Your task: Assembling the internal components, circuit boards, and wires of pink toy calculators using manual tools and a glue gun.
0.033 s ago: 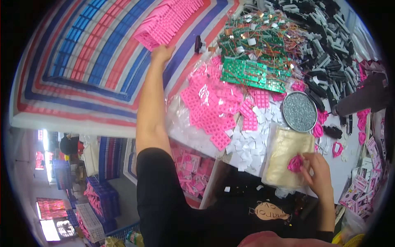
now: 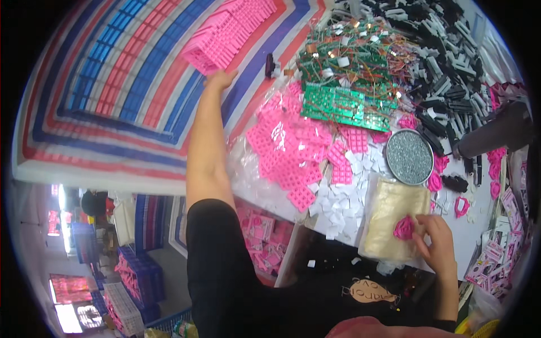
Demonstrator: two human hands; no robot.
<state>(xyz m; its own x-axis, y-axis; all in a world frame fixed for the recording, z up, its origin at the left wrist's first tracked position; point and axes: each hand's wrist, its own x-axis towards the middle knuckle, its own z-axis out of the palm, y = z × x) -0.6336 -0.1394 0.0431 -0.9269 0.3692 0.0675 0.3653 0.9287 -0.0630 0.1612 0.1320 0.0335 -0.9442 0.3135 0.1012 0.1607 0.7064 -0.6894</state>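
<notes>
My left arm reaches far forward, and my left hand (image 2: 221,79) is at the near end of a long stack of pink plastic frames (image 2: 231,34). Its thumb side sticks out to the right; the other fingers are mostly hidden against the stack. At the lower right my right hand (image 2: 434,239) has its thumb and forefinger curled at the edge of a coiled pink cord (image 2: 403,227). That coil lies on a flat gold-coloured plastic packet (image 2: 389,208). A round tin of grey granules (image 2: 409,156) stands just beyond the packet.
Bagged pink keypads (image 2: 287,135) and white paper squares (image 2: 335,208) lie mid-table. Behind them are green circuit boards with wires (image 2: 346,107) and piled black and grey parts (image 2: 445,56). A dark cylindrical tool (image 2: 490,135) juts in from the right. Pink parts fill an open drawer (image 2: 262,236).
The view has shifted very slightly. My left hand has moved a little toward me at the stack's end; my right hand stays by the coiled cord.
</notes>
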